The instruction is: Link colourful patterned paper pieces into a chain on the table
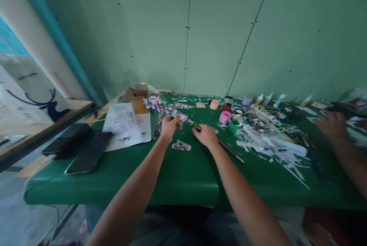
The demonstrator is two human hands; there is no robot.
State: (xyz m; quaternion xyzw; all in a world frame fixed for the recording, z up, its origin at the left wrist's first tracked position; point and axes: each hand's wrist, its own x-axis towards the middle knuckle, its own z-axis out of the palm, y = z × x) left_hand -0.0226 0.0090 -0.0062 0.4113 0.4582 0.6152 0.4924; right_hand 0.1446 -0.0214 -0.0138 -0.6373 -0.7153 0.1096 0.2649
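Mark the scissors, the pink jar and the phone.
scissors (194, 125): head view, on the blades.
pink jar (225, 116): head view, on its lid.
phone (89, 157): head view, middle of its dark screen.

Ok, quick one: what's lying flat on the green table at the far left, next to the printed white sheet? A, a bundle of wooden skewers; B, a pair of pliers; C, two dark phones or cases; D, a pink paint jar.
C: two dark flat phone-like slabs lie side by side at the table's left end, just left of the printed white sheet.
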